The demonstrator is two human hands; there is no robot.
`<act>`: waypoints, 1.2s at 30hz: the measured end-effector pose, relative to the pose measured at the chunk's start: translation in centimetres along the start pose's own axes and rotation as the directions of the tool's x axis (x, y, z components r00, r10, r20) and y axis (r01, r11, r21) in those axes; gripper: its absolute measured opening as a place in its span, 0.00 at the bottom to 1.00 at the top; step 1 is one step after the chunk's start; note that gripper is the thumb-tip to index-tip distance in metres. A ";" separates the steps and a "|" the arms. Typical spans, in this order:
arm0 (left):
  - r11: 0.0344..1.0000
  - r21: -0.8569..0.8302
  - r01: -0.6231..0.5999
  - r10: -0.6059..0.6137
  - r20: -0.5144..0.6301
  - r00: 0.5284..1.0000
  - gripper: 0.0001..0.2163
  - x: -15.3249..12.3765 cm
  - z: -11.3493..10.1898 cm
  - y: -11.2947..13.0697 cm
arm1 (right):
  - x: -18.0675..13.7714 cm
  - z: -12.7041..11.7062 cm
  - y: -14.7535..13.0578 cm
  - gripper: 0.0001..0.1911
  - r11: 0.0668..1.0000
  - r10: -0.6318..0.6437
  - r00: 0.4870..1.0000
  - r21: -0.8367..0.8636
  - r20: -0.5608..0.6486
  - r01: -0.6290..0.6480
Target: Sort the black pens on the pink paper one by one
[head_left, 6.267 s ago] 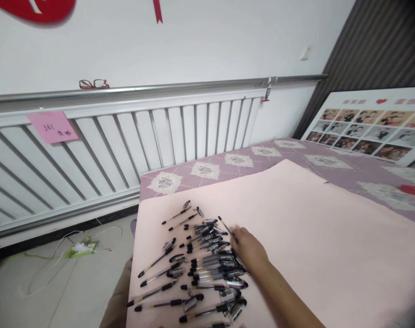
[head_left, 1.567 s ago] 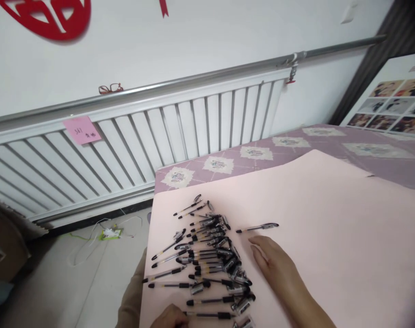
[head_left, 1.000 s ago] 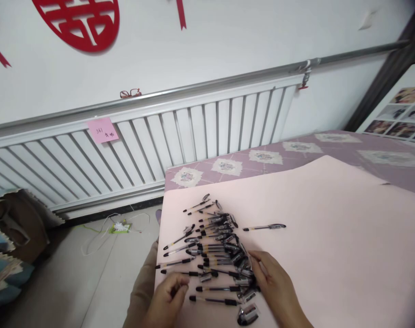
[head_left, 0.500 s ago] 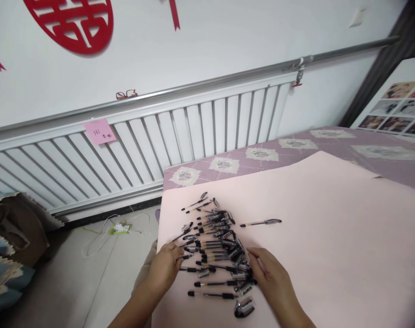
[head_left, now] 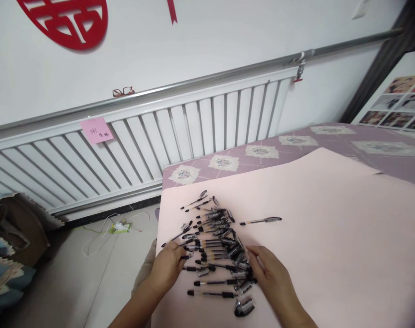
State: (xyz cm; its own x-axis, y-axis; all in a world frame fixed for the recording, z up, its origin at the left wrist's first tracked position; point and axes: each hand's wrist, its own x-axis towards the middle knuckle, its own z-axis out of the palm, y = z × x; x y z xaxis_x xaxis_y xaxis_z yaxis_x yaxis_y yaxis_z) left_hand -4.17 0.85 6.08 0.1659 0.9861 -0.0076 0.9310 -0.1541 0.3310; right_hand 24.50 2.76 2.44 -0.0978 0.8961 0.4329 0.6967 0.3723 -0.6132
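A pile of clear-barrelled pens point(head_left: 214, 243) with black tips and black caps lies on a pink sheet point(head_left: 330, 228). At the pile's left edge, my left hand point(head_left: 167, 264) has its fingers closed round the end of a pen; its fingertips partly hide the pens there. My right hand point(head_left: 272, 275) rests at the pile's right edge, by the caps, with thumb and fingers curled together; whatever lies between them is hidden. One pen point(head_left: 261, 221) lies apart to the right of the pile. A loose clear and black cap piece point(head_left: 244, 306) sits at the near end.
Under the sheet spreads a purple patterned cloth point(head_left: 224, 162). A white radiator point(head_left: 190, 127) runs along the wall, with a pink note point(head_left: 96, 130) on it and glasses point(head_left: 123, 92) on the pipe above. A power strip point(head_left: 120, 227) lies on the floor.
The view has shifted slightly. My left hand has moved a little down, uncovering more of a pen beside it. My right hand stays at the caps.
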 end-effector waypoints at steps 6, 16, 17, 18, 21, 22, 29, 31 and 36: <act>0.998 0.043 -0.038 0.036 0.041 0.999 0.08 0.1 -0.1 0.1 | -0.1 0.3 0.3 0.10 1.000 -0.021 1.000 0.010 0.003 0.021; 0.997 0.030 -0.071 0.071 0.009 0.997 0.09 0.0 -0.2 0.3 | -0.3 0.3 0.5 0.09 1.000 -0.023 1.000 0.002 -0.007 0.023; 0.997 0.028 -0.070 0.070 0.001 0.998 0.10 -0.2 -0.3 0.5 | -0.3 0.3 0.5 0.09 1.000 -0.021 1.000 0.000 -0.009 0.021; 0.997 0.025 -0.070 0.070 -0.001 0.998 0.11 -0.4 -0.4 0.7 | -0.3 0.3 0.5 0.10 1.000 -0.018 1.000 0.001 -0.011 0.018; 0.996 0.016 -0.089 0.089 0.026 0.996 0.09 -0.9 -0.2 1.3 | -0.3 0.2 0.4 0.10 1.000 -0.015 1.000 0.007 -0.007 0.015; 0.995 0.019 -0.102 0.101 0.044 0.994 0.08 -1.1 0.1 1.4 | -0.3 0.2 0.4 0.10 1.000 -0.014 1.000 0.011 -0.004 0.014; 0.990 0.081 -0.120 0.112 0.093 0.989 0.08 -1.4 2.1 1.2 | -0.2 0.2 0.2 0.10 0.999 -0.029 1.000 0.019 0.008 0.028; 0.989 0.083 -0.119 0.111 0.099 0.989 0.08 -1.3 2.2 1.2 | -0.3 0.3 0.3 0.10 0.999 -0.031 0.999 0.023 0.011 0.030; 0.991 0.085 -0.107 0.097 0.121 0.988 0.09 -1.1 1.9 1.5 | -0.2 0.3 0.3 0.10 1.000 -0.027 0.999 0.018 0.030 0.026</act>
State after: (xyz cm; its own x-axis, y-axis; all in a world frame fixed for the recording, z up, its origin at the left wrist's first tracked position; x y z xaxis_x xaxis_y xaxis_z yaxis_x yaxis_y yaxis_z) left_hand -2.32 -0.63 4.81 0.2933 0.9518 -0.0902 0.9320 -0.2636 0.2488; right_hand 24.54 2.73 1.93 -0.1379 0.8928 0.4289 0.6812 0.3998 -0.6132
